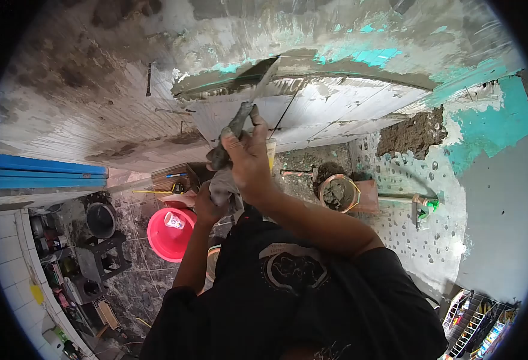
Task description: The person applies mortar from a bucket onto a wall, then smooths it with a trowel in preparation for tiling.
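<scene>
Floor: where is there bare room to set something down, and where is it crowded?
Bare floor shows between the pink basin and the black crate, up towards the black tub. It looks crowded beside the white tiles and around the mortar bucket.

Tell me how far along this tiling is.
White tiles already sit on the wall. In hand: the right hand holds a trowel at the mortar along their edge; the left hand holds a cloth. Likely left: tidying that ragged edge; the bucket holds grey mix.
</scene>
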`<state>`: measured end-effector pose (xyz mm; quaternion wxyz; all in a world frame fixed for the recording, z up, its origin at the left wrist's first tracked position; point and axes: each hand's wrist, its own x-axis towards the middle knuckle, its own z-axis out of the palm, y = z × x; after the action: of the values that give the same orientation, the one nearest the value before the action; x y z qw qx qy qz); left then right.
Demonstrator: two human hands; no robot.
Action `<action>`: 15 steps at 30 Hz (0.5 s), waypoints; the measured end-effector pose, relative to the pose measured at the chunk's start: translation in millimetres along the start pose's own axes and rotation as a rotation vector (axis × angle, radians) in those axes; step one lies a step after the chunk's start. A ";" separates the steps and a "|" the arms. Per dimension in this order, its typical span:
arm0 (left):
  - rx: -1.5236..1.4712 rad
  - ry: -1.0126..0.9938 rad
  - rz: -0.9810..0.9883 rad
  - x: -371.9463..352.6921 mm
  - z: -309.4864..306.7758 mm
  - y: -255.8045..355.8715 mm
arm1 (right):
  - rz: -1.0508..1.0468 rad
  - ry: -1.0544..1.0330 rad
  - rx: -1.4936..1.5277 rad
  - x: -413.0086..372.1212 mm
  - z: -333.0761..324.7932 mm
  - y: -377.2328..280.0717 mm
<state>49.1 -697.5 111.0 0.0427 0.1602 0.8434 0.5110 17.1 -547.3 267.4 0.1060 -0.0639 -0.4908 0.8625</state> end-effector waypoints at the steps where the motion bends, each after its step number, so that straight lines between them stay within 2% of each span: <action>1: -0.008 -0.001 -0.016 0.5 0.1 3.6 | 0.032 -0.014 0.005 -2.0 1.3 -3.5; 3: 0.003 -0.014 -0.018 0.6 -0.3 4.5 | 0.096 -0.045 0.016 -9.9 5.2 -13.6; 9: 0.042 0.022 -0.006 1.1 -5.2 1.4 | -0.069 -0.103 -0.222 -37.6 -51.3 -6.0; 11: 0.043 0.056 0.015 1.6 -9.1 5.6 | -0.219 0.020 -0.566 -26.2 -86.8 8.8; 13: 0.062 0.049 0.017 0.6 -9.9 3.3 | -0.303 0.099 -0.747 -7.5 -104.9 7.0; 15: 0.072 0.046 0.023 -1.9 -10.5 -0.1 | -0.484 0.098 -1.132 19.2 -130.4 10.6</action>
<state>48.5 -707.0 115.7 0.0114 0.1597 0.8600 0.4845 25.3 -439.2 191.7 0.2708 -0.0368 -0.8674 0.4158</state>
